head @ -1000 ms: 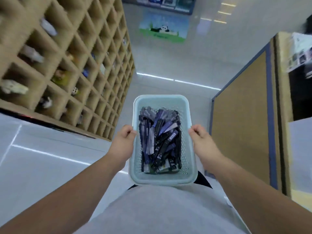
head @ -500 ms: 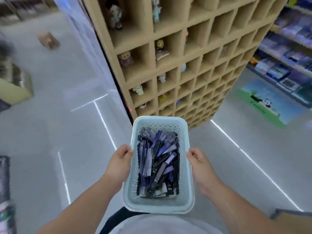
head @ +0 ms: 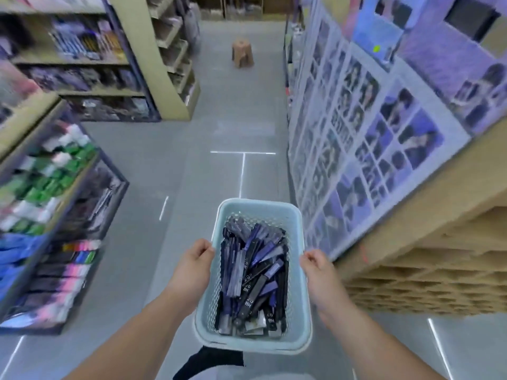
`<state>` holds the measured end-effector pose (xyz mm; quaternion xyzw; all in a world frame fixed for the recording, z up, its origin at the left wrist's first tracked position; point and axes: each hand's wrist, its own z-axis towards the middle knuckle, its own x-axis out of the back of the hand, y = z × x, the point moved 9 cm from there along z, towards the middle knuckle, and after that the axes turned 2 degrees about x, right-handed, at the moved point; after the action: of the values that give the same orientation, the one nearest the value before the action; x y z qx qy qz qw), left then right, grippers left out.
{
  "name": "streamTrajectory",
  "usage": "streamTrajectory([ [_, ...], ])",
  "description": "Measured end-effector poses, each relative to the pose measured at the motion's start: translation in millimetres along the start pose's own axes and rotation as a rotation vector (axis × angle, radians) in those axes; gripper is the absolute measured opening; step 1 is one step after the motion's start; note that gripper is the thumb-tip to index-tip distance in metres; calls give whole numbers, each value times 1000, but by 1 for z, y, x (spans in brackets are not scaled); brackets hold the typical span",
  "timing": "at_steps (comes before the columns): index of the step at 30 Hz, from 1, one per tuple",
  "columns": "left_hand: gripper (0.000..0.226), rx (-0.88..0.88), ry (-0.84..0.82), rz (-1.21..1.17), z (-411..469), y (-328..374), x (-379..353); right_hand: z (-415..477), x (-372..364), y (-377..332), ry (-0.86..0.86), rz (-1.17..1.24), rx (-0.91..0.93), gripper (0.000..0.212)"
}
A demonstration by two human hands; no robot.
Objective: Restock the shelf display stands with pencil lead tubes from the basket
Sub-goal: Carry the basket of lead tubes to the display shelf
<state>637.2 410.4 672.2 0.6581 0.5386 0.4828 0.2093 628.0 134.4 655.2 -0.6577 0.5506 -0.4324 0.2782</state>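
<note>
A pale blue plastic basket [head: 259, 208] is carried in front of my body, low in the middle of the view. It is filled with several dark blue and black pencil lead tubes [head: 253, 278], some marked HB 0.7. My left hand [head: 192, 270] grips the basket's left rim, fingers curled over the edge. On the opposite rim, my right hand [head: 319, 278] holds on the same way. The display stands for the tubes cannot be made out among the blurred shelves.
An aisle of grey floor [head: 233, 127] runs ahead. Stocked shelves [head: 46, 187] stand on the left, a photo-card rack [head: 370, 138] and a wooden cubby unit [head: 428, 256] on the right. A brown stool [head: 242, 54] stands far down the aisle.
The view has swung left, from the wooden cubby shelf to an aisle between shelves. Both hands have kept their grip on the basket rims.
</note>
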Motion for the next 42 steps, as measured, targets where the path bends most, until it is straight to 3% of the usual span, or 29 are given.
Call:
streamTrajectory([
  [13,28,-52,-16,-99,275,123,119,226,-108,-206,39,-4,22,21],
  [24,28,78,-13,-112,532,220,116,502,-132,-339,-23,-19,49,19],
  [33,27,92,27,-132,732,339,112,712,-129,-471,-46,-108,62,20],
  [42,29,48,-51,-147,981,452,119,935,-160,-593,19,-105,16,20],
])
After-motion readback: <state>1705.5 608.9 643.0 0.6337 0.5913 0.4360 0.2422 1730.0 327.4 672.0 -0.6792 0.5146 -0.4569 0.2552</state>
